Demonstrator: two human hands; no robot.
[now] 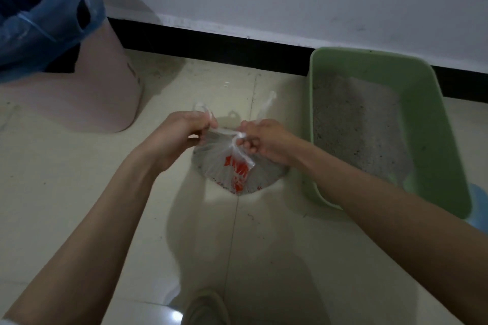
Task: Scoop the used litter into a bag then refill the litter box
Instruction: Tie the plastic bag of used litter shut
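Observation:
A clear plastic bag [239, 174] with red print sits on the tiled floor, holding grey litter. My left hand [182, 132] grips one handle of the bag and my right hand [264, 140] pinches the other, the two handles crossing between them. To the right stands a green litter box [427, 124] with grey litter [353, 124] covering its bottom.
A pink bin [100, 92] lined with a blue plastic bag [45, 21] stands at the left by the wall. A black skirting board [211, 45] runs along the white wall. A blue object [479, 206] peeks out behind the box. My shoe [206, 309] shows at the bottom.

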